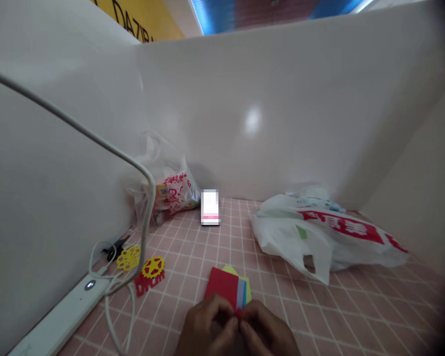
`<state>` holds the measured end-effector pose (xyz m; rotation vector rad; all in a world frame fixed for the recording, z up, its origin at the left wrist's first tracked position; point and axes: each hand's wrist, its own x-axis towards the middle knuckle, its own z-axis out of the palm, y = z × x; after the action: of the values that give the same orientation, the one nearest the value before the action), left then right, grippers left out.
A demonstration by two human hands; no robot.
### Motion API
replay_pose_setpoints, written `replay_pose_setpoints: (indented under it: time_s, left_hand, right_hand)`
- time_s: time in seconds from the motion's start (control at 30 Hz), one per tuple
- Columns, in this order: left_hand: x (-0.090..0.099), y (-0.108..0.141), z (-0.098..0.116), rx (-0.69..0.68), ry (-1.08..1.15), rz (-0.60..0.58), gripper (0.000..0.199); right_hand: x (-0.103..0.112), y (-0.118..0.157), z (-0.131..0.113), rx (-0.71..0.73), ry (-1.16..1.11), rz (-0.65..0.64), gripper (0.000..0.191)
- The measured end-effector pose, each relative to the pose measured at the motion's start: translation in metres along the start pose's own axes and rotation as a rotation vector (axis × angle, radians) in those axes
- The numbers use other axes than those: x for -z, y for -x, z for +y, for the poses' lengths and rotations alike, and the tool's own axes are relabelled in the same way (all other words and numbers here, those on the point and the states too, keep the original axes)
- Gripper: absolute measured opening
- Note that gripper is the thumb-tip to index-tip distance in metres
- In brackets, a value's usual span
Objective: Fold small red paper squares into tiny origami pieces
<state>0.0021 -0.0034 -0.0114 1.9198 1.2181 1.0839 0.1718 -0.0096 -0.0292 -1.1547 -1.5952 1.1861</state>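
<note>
Close to the bottom edge, my left hand [212, 324] and my right hand [265, 330] meet fingertip to fingertip. Both pinch a small piece of red paper [239, 313], mostly hidden by the fingers. Just beyond them lies a fanned stack of coloured paper, with a red sheet [222, 285] on top. Grey-blue, blue and yellow sheets [248, 291] show at its right side. To the left on the tiles are a yellow cut-out with a star [153, 267], a yellow flower-like cut-out [128, 258] and a red cut-out strip [150, 283].
A white power strip [55, 316] with a looping cable [148, 222] runs along the left. A lit phone [210, 206] leans at the back, beside a filled plastic bag [174, 190]. Another white plastic bag [282, 232] lies at the right. White walls enclose the pink tiled surface [185, 247].
</note>
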Motion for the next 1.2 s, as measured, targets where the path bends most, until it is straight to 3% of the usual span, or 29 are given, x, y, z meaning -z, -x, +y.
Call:
replay_pose_setpoints:
  time_s: [0.1, 0.23, 0.57, 0.73, 1.2]
  left_hand:
    - [0.005, -0.001, 0.013, 0.017, 0.020, 0.012, 0.008]
    - [0.008, -0.002, 0.021, -0.076, -0.059, 0.100, 0.011]
    - [0.012, -0.003, 0.020, -0.155, -0.132, 0.043, 0.013]
    - [0.013, -0.002, 0.021, -0.217, -0.141, -0.016, 0.012]
    - [0.016, -0.001, 0.022, -0.197, -0.089, -0.077, 0.013]
  right_hand:
    - [-0.002, 0.001, -0.012, -0.003, -0.043, -0.029, 0.031]
    - [-0.003, 0.004, -0.021, 0.030, -0.056, -0.009, 0.027]
    - [0.002, 0.007, -0.020, 0.207, -0.004, -0.052, 0.015]
    - [0.002, 0.007, -0.024, 0.198, 0.045, -0.020, 0.016]
    - [0.002, 0.009, -0.026, 0.197, 0.048, -0.027, 0.018]
